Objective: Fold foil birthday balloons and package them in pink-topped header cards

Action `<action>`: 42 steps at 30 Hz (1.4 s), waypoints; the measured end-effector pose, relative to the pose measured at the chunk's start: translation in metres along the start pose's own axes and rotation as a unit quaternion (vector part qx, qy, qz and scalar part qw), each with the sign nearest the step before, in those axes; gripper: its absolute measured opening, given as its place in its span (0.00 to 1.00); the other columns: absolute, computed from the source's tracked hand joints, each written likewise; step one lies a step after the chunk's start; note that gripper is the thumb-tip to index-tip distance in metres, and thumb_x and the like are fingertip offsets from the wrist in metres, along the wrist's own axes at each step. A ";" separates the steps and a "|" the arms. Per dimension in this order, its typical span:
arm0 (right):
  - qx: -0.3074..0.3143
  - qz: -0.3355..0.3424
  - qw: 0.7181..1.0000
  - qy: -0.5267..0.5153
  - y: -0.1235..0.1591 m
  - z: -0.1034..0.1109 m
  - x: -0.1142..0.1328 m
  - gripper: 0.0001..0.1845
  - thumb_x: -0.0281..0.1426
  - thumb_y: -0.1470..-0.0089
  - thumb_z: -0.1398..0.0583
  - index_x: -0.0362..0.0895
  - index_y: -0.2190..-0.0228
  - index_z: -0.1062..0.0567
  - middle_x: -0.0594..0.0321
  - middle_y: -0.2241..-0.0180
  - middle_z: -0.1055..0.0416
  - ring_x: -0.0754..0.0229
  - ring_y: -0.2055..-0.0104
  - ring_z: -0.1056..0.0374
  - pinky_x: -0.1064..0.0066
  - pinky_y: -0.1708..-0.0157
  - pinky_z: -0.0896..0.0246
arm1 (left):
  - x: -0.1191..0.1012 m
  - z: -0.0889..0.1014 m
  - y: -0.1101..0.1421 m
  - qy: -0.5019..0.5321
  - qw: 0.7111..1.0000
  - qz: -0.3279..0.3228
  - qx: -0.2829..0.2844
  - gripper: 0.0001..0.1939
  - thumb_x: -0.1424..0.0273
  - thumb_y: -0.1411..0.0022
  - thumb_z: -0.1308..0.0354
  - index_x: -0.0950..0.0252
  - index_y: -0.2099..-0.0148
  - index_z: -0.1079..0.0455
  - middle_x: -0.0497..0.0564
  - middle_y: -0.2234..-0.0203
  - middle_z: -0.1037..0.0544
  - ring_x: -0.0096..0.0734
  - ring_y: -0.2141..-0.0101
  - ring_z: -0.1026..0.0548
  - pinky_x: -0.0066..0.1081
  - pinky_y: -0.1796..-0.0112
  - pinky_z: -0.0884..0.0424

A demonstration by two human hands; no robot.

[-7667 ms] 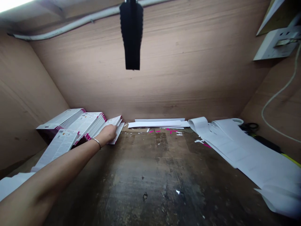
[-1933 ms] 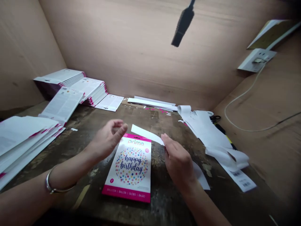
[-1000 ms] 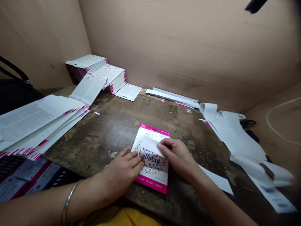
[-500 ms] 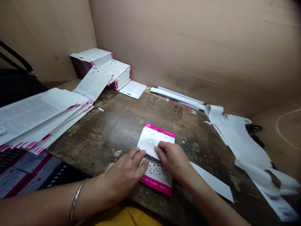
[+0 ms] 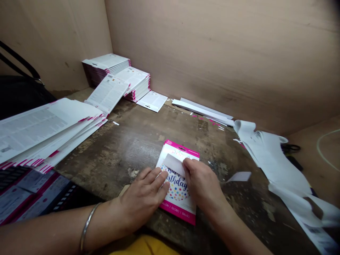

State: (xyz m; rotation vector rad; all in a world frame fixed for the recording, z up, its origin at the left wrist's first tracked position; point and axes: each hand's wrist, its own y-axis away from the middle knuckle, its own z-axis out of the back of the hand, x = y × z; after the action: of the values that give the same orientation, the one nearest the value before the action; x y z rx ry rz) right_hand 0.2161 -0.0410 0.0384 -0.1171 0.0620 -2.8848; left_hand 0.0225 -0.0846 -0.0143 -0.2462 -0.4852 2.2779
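A white and pink balloon packet (image 5: 175, 212), printed "happy birthday" with coloured dots, lies on the table's near side. Its left edge is under the fingertips of my left hand (image 5: 147, 194), which lies flat with the fingers stretched. My right hand (image 5: 203, 180) is above the packet's right half, thumb and fingers pinched on a white paper strip (image 5: 174, 163). One end of this strip lifts off the packet's front over the print. Beyond the hand, a white strip end (image 5: 240, 176) sticks out, seemingly the same piece. My right fingertips are partly hidden.
Stacked packets (image 5: 136, 85) stand in the far left corner; a fanned pile of cards (image 5: 53, 124) overhangs the left edge. White strips (image 5: 202, 111) lie along the back wall. A curling paper roll (image 5: 273, 156) and scissors (image 5: 292, 148) are at right. Paper scraps dot the worn table (image 5: 132, 138).
My right hand has moved slightly right with the paper strip, uncovering more of the print. The strip's far end has swung upward at right. My left hand stays on the packet.
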 end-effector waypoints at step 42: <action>-0.045 0.133 0.988 0.065 0.065 -0.048 0.014 0.28 0.35 0.40 0.49 0.33 0.42 0.39 0.44 0.39 0.46 0.43 0.38 0.49 0.51 0.45 0.42 | 0.021 0.022 -0.031 0.184 0.967 0.033 0.173 0.10 0.75 0.38 0.50 0.69 0.56 0.31 0.59 0.59 0.23 0.42 0.57 0.26 0.40 0.54 0.31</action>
State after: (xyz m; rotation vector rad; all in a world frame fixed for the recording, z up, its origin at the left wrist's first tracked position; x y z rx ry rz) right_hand 0.2145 -0.1060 -0.0116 0.0584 0.2163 -2.6196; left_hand 0.0219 -0.0556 0.0184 -0.4999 0.1133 2.2647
